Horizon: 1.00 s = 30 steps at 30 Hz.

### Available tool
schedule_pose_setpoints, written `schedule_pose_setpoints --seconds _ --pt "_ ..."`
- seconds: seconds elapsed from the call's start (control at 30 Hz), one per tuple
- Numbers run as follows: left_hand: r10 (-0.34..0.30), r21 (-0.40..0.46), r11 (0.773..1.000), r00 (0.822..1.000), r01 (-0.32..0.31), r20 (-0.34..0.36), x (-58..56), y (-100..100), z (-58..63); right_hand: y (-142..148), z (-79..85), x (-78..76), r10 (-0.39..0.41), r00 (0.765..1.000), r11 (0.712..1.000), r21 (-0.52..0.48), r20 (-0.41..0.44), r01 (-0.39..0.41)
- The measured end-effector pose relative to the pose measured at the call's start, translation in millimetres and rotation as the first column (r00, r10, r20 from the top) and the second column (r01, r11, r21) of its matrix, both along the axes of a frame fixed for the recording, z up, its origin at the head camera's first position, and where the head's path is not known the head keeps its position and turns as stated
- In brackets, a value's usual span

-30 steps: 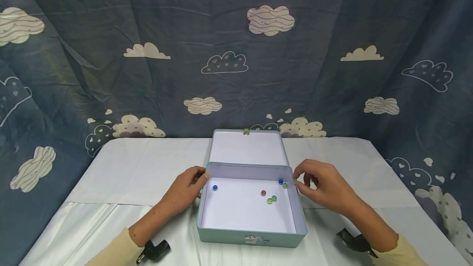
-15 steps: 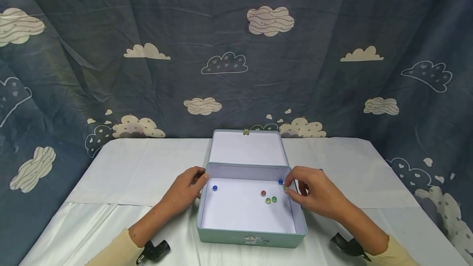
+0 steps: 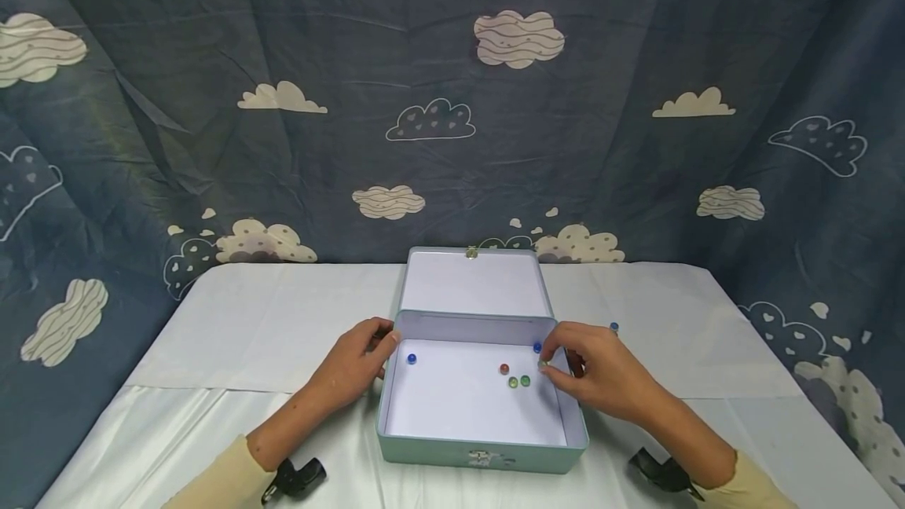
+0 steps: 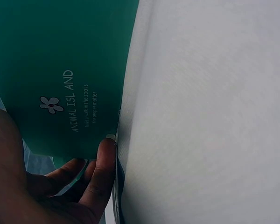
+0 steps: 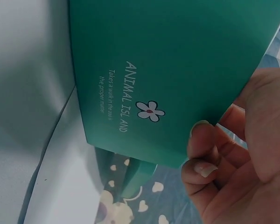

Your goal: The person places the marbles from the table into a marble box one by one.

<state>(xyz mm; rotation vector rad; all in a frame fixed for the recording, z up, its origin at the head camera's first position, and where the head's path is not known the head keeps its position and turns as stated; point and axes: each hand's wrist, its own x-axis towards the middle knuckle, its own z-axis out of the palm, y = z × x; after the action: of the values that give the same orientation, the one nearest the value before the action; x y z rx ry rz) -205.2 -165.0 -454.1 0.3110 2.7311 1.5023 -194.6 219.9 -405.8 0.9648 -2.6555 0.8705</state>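
- One pale green marble (image 3: 543, 364) sat at the fingertips of the right hand (image 3: 601, 368), within the right wall of the tin box (image 3: 424, 452), toward its back right corner.
- That hand's thumb and forefinger were nearly together, apparently pinching it; the right wrist view hid the marble, so the firmness of the hold could not be told.
- The left hand (image 3: 353, 364) gripped the left wall near the back left corner, thumb at the rim, other fingers outside; no marble showed in it.
- A dark blue marble (image 3: 537, 347) lay just beyond the pinch, by the back right corner.
- The green marble (image 3: 525, 381), the yellow-green marble (image 3: 513, 382) just beside it and the red marble (image 3: 504, 369) lay leftward of the pinch, nearer the right edge and the right hand.
- The other blue marble (image 3: 412, 359) lay alone near the left wall, with the left hand much the nearer.
- Being round, these gave no long axis; the box's front and back edges ran crosswise between the hands.
- Past the right edge, a small blue object (image 3: 613, 327) showed over the white cloth (image 3: 283, 336).
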Motion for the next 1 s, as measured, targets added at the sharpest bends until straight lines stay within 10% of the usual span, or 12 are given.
schedule_pose_setpoints --seconds 1.0 --pt "0.0 0.003 1.0 1.0 0.0 -0.002 -1.2 0 -1.0 29 3.5 -18.4 -0.119 0.985 0.993 -0.022 -0.127 0.117"
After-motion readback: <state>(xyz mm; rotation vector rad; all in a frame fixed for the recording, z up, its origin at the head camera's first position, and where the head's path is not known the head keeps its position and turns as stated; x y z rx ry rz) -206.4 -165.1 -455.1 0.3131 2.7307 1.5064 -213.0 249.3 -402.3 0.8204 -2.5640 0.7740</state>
